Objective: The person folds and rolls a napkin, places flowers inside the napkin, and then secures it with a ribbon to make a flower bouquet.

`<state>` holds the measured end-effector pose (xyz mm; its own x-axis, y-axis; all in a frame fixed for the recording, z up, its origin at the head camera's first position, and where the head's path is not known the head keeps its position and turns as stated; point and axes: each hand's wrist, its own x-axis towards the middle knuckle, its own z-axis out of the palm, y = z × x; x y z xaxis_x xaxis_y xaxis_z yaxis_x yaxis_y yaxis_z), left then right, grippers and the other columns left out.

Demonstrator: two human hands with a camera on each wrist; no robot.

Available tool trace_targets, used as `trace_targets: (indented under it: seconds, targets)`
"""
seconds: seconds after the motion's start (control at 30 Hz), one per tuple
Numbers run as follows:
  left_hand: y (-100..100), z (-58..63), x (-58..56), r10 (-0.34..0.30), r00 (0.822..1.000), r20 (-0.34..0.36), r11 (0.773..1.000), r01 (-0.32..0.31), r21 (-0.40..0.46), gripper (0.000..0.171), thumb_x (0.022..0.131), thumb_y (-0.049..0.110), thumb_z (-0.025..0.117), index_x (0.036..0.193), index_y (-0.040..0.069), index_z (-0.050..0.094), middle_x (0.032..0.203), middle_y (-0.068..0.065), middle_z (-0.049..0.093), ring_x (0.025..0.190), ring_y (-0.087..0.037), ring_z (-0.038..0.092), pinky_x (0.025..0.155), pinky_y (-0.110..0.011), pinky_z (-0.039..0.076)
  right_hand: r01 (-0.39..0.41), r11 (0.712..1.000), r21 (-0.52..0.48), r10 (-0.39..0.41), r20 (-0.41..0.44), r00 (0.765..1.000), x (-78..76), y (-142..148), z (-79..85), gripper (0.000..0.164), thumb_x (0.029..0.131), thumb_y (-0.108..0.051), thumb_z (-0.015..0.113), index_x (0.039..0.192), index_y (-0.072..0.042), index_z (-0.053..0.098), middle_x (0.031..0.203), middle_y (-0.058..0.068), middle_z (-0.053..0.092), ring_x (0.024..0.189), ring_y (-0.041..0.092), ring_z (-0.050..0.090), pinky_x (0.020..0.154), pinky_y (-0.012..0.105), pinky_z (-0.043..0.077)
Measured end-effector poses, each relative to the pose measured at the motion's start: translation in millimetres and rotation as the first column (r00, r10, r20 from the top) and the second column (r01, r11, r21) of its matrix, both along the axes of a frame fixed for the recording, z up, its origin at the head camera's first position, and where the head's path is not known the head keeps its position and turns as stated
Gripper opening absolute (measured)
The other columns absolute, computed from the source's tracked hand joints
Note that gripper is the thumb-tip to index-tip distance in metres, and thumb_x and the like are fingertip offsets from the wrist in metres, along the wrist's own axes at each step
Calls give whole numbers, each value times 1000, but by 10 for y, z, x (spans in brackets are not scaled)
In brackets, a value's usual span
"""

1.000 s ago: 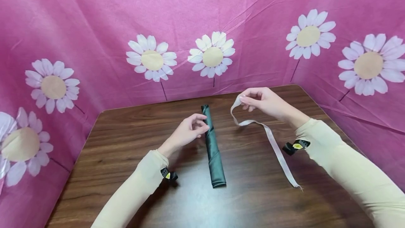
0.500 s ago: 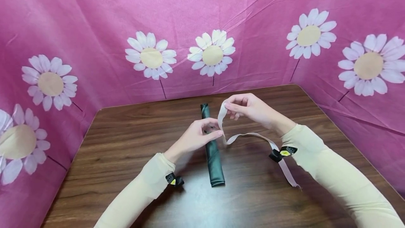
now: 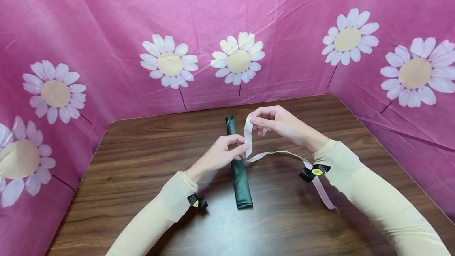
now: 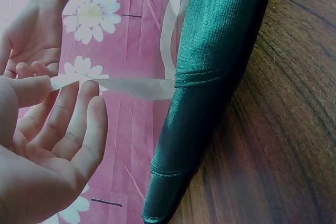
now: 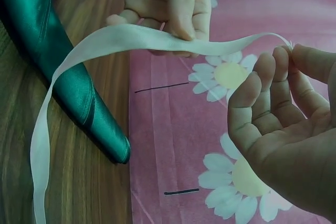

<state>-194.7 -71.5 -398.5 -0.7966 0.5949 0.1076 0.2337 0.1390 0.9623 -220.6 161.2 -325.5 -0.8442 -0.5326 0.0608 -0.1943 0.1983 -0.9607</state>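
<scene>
A white ribbon (image 3: 248,135) runs up between my two hands, and its loose length trails to the right across the table. My right hand (image 3: 281,123) pinches the frayed end of the ribbon between thumb and index finger, raised above the table. Lower down, my left hand (image 3: 222,152) pinches the same ribbon (image 5: 126,38) between thumb and fingers. Beneath the left hand lies a rolled dark green satiny cloth (image 3: 241,185), lengthwise on the table. Its slanting folded edges show in the left wrist view on the green roll (image 4: 210,51). The left hand hides part of the roll.
The brown wood-grain table (image 3: 142,161) has its far edge against a pink curtain (image 3: 192,11) printed with white daisies. Black wrist cameras hang under both sleeves; the right camera (image 3: 314,172) overlaps the trailing ribbon in the head view.
My right hand has carried the ribbon's end leftward, toward the green roll. My left hand has shifted right from over the roll and taken hold of the ribbon. The roll stays in place.
</scene>
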Motion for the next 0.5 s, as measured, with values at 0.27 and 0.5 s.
trace_targets:
  seconds: [0.27,0.5]
  targets:
    - [5,0,18,-15,998,65,1000,13,17,17,103,19,62,108,3,67,90,-9,68,90,-39,67,77,-43,59,-4,1000,-4,4,3,1000,-2,6,-28,18,102,-20,64,106,-3,70,88,13,66,74,19,62,75,36,58]
    - [6,15,12,-20,998,56,1000,20,-11,18,102,22,65,104,4,67,83,-11,71,85,-45,69,67,-48,60,-8,1000,0,8,9,1000,-6,4,-27,19,102,-19,64,108,-2,70,88,14,66,75,20,62,76,41,57]
